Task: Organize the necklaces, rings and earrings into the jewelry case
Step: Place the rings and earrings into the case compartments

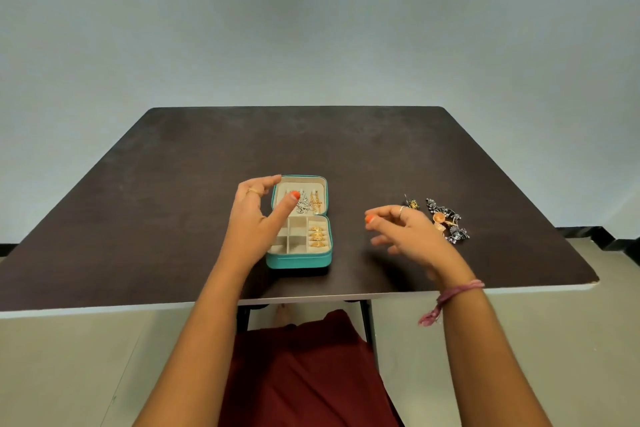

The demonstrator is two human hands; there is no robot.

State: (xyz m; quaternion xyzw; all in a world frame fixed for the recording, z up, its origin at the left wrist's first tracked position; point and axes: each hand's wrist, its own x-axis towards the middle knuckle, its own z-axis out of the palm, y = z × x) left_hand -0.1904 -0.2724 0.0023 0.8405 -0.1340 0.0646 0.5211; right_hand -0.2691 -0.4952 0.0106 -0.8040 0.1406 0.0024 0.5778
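open teal jewelry case (pixel 298 259) on the dark table (pixel 173 184), both hands above it holding nothing.

the case lies flat near the front edge of the table, lid part far, tray part near. in the lid part lie the necklaces (pixel 308 203), silver and gold. three gold rings (pixel 317 236) sit in the right column of the tray; the other compartments look beige. the left hand (pixel 254 218) hovers over the left side of the case, fingers loosely spread. the right hand (pixel 405 229) hovers right of the case, fingers loosely curled, pinching nothing. the earrings (pixel 446 220) lie in a small pile just beyond the right hand.
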